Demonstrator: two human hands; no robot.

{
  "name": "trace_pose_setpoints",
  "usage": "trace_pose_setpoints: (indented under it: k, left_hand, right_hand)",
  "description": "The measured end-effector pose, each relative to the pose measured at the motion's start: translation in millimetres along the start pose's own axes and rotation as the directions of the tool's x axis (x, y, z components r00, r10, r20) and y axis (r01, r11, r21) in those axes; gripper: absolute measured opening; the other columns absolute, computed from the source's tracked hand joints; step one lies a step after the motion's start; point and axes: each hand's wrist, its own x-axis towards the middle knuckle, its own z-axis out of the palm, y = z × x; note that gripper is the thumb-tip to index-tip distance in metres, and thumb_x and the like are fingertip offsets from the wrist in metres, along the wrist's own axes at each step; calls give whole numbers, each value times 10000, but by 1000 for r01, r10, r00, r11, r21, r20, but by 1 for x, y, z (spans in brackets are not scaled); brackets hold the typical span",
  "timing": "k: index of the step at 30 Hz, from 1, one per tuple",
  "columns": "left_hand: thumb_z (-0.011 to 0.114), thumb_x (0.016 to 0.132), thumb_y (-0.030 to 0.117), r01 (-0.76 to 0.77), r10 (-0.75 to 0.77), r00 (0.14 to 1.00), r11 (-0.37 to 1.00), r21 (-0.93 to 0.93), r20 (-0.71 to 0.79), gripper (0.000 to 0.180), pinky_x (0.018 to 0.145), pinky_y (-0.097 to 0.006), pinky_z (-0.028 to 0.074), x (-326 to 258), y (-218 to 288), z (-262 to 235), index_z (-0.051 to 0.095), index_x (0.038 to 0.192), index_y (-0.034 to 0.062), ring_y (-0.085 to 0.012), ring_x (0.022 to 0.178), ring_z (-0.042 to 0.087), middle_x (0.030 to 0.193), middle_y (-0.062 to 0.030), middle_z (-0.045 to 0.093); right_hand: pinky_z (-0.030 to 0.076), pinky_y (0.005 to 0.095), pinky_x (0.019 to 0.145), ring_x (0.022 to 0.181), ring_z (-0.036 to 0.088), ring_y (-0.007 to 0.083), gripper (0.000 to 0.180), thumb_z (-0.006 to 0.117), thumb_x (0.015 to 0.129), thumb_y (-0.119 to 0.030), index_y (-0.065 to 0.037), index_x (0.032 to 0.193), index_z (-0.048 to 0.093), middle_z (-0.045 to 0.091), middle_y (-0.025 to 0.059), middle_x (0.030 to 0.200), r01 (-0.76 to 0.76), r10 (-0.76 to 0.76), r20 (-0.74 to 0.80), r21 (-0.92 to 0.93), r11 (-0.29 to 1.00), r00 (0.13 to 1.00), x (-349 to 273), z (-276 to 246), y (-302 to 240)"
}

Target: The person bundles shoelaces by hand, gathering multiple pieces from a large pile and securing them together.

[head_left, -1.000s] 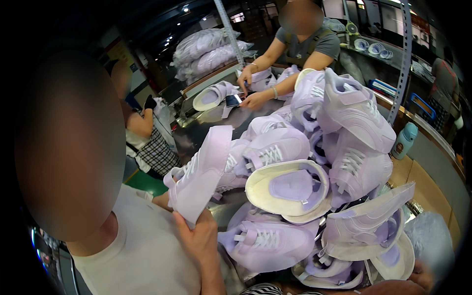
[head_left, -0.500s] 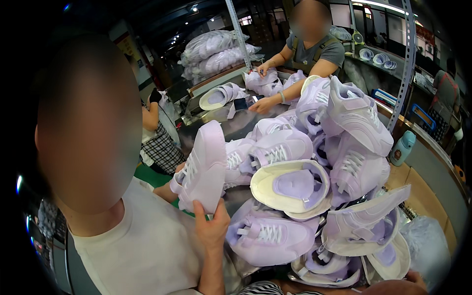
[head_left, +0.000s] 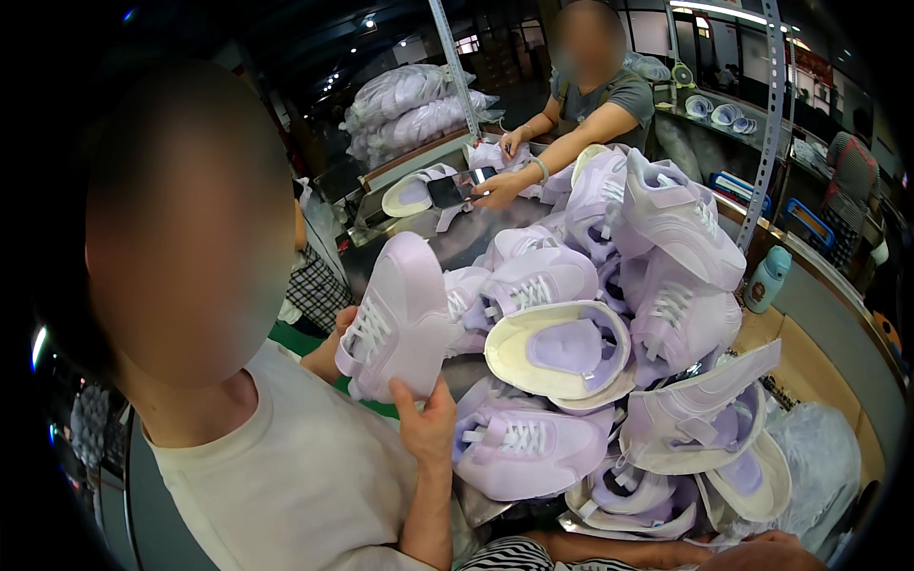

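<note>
My left forearm (head_left: 619, 550), below a black-and-white striped sleeve (head_left: 505, 555), reaches rightward along the lower edge. A rounded part of my right arm or hand (head_left: 773, 555) shows at the bottom right. No fingers of either hand can be made out, so whatever they hold is hidden. Just beyond them lie lilac shoe uppers: one with a cream rim (head_left: 762, 481), one on its side (head_left: 700, 419), and another (head_left: 638, 500) with its opening showing. A laced lilac upper (head_left: 533, 452) rests farther left in the same heap.
At left, a co-worker in a cream shirt (head_left: 314, 466) holds a lilac upper (head_left: 405, 314) in both hands. Across the table another person grips a phone (head_left: 462, 187). A metal post (head_left: 766, 124), a blue bottle (head_left: 767, 279) and a clear plastic bag (head_left: 819, 466) stand at right.
The co-worker's upper has turned to show more of its laces. The phone across the table has shifted left and is raised. My left forearm shows more along the lower edge.
</note>
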Motion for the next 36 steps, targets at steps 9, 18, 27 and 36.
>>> trace_pose_setpoints:
  k: [9, 18, 27, 36]
  left_hand:
    - [674, 914, 114, -117, 52, 980, 933, 340, 193, 444, 961, -268, 429, -7, 16, 4, 492, 1301, -4, -122, 1093, 545, 1202, -73, 590]
    - [720, 888, 166, -268, 227, 963, 861, 432, 145, 383, 873, -258, 487, -5, 10, 7, 560, 1195, 2, -126, 970, 603, 1058, -85, 644]
    - [669, 929, 209, -212, 207, 977, 895, 392, 54, 429, 872, -292, 511, -15, 39, 27, 527, 1223, -69, -181, 931, 651, 1097, -120, 662]
    - [603, 968, 210, -151, 121, 988, 748, 646, 92, 342, 897, -330, 494, 25, 46, 53, 565, 1166, -67, -214, 974, 643, 1108, -156, 665]
  right_hand:
    - [480, 240, 808, 963, 584, 109, 314, 663, 893, -48, 2, 1198, 608, 627, 31, 1099, 9, -11, -64, -20, 1000, 998, -4, 2, 26]
    - [509, 297, 824, 946, 625, 172, 108, 668, 872, -20, 26, 964, 699, 660, 98, 1073, 59, -56, -61, 41, 997, 997, 6, 6, 25]
    - [508, 290, 790, 869, 639, 182, 94, 679, 851, -12, 34, 926, 711, 687, 105, 932, 146, -140, 61, -92, 985, 988, 30, -10, 21]
    - [512, 274, 741, 818, 644, 146, 119, 652, 876, -35, 49, 942, 706, 704, 78, 869, 45, -34, 90, -112, 993, 995, 38, -23, 40]
